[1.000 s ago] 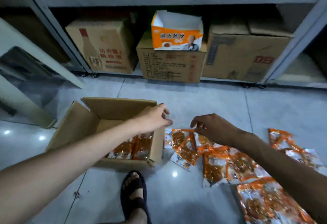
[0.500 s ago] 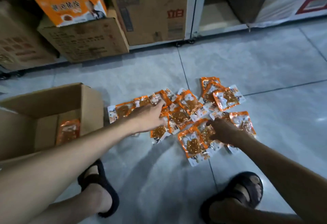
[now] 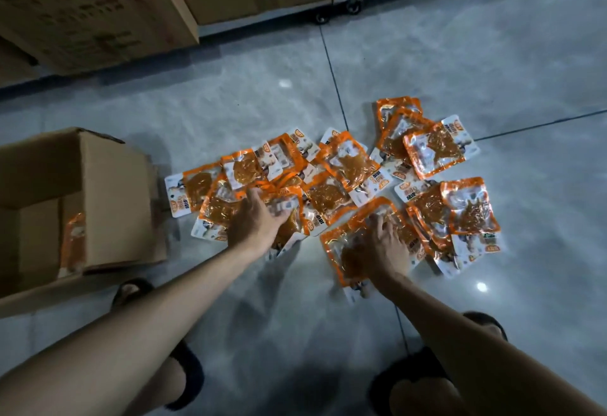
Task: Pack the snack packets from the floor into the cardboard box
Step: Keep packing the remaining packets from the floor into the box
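Blur smears the left hand [image 3: 259, 218], so whether its grip has closed on a packet cannot be told; it lies on the snack packets [image 3: 345, 182] spread over the floor [image 3: 492, 54]. At 3 o'clock from it, the right hand [image 3: 384, 251] presses spread fingers flat on one packet, grasping nothing. At 9 o'clock, the cardboard box [image 3: 111, 198], cut off by the frame's edge, holds one packet [image 3: 73, 244] leaning against its wall.

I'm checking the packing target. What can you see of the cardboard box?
The box is plain brown corrugated cardboard, open-topped, standing on the floor at the left, partly out of frame. At least one orange packet leans against its inner wall. The loose packets lie just right of it. Neither hand touches it.
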### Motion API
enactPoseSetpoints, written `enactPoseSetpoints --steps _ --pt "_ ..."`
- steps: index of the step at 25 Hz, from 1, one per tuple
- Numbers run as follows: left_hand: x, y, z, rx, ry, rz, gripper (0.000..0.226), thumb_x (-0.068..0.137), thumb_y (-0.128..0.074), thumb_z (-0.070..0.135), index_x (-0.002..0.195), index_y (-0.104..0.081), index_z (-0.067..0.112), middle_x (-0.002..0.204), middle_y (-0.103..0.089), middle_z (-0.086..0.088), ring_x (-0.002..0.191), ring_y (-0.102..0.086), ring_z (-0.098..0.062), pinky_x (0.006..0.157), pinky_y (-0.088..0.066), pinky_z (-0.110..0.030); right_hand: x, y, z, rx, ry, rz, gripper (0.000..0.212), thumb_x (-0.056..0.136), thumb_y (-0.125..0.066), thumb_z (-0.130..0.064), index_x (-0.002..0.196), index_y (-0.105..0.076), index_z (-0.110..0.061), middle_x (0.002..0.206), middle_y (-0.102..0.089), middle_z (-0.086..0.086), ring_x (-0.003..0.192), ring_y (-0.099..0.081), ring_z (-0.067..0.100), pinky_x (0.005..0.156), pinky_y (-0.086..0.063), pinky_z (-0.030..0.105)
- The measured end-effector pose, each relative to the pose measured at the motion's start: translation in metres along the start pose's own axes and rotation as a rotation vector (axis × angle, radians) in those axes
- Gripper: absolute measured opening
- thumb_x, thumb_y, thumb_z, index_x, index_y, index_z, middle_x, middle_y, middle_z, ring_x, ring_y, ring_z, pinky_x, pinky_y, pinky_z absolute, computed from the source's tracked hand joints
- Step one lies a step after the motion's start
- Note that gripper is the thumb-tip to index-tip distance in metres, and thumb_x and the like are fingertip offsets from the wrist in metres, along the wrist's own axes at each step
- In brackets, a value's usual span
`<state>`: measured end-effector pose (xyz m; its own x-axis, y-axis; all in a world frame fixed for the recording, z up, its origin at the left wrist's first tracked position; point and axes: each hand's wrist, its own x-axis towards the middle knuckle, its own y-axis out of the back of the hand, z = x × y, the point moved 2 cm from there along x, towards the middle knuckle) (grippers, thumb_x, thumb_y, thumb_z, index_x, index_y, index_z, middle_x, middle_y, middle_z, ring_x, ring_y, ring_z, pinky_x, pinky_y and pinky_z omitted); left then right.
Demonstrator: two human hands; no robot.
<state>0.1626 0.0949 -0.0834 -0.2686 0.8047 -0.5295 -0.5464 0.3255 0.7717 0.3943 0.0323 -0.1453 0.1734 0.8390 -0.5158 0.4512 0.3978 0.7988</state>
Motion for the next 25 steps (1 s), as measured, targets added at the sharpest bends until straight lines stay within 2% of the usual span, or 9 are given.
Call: enactPoseSetpoints --steps 3,5,8,11,14,18,20,22,25 --pt "0.010 -0.027 -0.005 -0.051 0.166 -0.040 0.091 0.083 -0.073 0.047 0.150 -0.020 0.015 0.148 -0.043 -0.016 0.126 -0.052 -0.036 0.091 -0.048 -0.046 0.002 -0.003 0.004 0.127 0.035 -0.002 0.064 0.082 -0.072 -0.035 0.131 -0.037 -0.014 0.118 -0.064 0.007 0.095 -0.067 0.025 0.070 -0.049 0.030" --pt "0.011 -0.042 -0.003 -0.056 0.297 -0.038 0.108 0.082 -0.073 0.050 0.157 -0.005 0.012 0.159 -0.025 -0.021 0.140 -0.038 -0.040 0.106 -0.040 -0.050 0.003 -0.001 0.006 0.177 0.084 -0.003 0.051 0.082 -0.073 -0.032 0.123 -0.049 -0.014 0.116 -0.067 0.004 0.094 -0.068 0.023 0.071 -0.052 0.030" --pt "0.015 -0.057 -0.003 -0.115 0.394 0.026 0.115 0.075 -0.079 0.049 0.156 -0.008 0.009 0.156 -0.028 -0.023 0.138 -0.039 -0.041 0.108 -0.040 -0.051 0.005 0.002 0.012 0.228 0.127 -0.028 0.036 0.086 -0.069 -0.028 0.115 -0.055 -0.012 0.111 -0.070 0.006 0.087 -0.069 0.021 0.076 -0.057 0.034" --pt "0.018 -0.057 -0.004 -0.253 0.440 0.038 0.109 0.072 -0.085 0.039 0.152 -0.021 0.004 0.151 -0.042 -0.022 0.134 -0.047 -0.041 0.107 -0.044 -0.049 0.003 0.005 0.019 0.357 0.095 -0.116 0.033 0.092 -0.062 -0.024 0.122 -0.054 -0.013 0.111 -0.067 0.004 0.085 -0.066 0.016 0.079 -0.053 0.028" --pt "0.020 -0.048 -0.012 -0.411 0.362 0.036 0.084 0.073 -0.087 0.019 0.144 -0.042 0.010 0.141 -0.056 -0.014 0.128 -0.056 -0.037 0.105 -0.046 -0.043 0.005 0.007 0.020 0.506 0.040 -0.199 0.023 0.094 -0.059 -0.021 0.116 -0.054 -0.013 0.107 -0.064 0.005 0.082 -0.060 0.011 0.078 -0.052 0.029" --pt "0.012 -0.017 -0.026 -0.508 0.197 -0.041 0.063 0.073 -0.086 0.016 0.129 -0.057 0.017 0.124 -0.069 -0.003 0.115 -0.064 -0.027 0.101 -0.050 -0.046 0.005 0.024 0.002 0.918 -0.058 -0.283 0.006 0.098 -0.052 -0.018 0.101 -0.055 -0.014 0.096 -0.061 0.003 0.092 -0.063 0.022 0.074 -0.054 0.033" --pt "0.014 0.015 -0.025 -0.558 0.112 -0.040 0.056 0.075 -0.085 0.015 0.125 -0.059 0.016 0.118 -0.071 0.000 0.108 -0.066 -0.021 0.097 -0.050 -0.039 0.006 0.034 -0.010 1.095 -0.126 -0.343 0.007 0.098 -0.052 -0.017 0.101 -0.056 -0.012 0.097 -0.065 0.008 0.090 -0.066 0.024 0.073 -0.055 0.035" --pt "0.029 0.051 -0.022 -0.598 0.017 -0.004 0.054 0.072 -0.087 0.018 0.120 -0.063 0.015 0.114 -0.073 -0.002 0.104 -0.069 -0.022 0.096 -0.053 -0.042 0.007 0.040 -0.023 1.197 -0.156 -0.416 0.016 0.096 -0.056 -0.017 0.108 -0.058 -0.008 0.098 -0.069 0.013 0.089 -0.070 0.029 0.075 -0.058 0.040" --pt "0.072 0.093 -0.016 -0.343 -0.076 0.079 0.053 0.070 -0.087 0.026 0.116 -0.064 0.013 0.114 -0.073 -0.005 0.103 -0.069 -0.025 0.095 -0.054 -0.045 0.010 0.043 -0.046 1.217 -0.151 -0.459 0.026 0.089 -0.065 -0.019 0.112 -0.059 -0.009 0.099 -0.073 0.015 0.088 -0.072 0.032 0.084 -0.058 0.046"
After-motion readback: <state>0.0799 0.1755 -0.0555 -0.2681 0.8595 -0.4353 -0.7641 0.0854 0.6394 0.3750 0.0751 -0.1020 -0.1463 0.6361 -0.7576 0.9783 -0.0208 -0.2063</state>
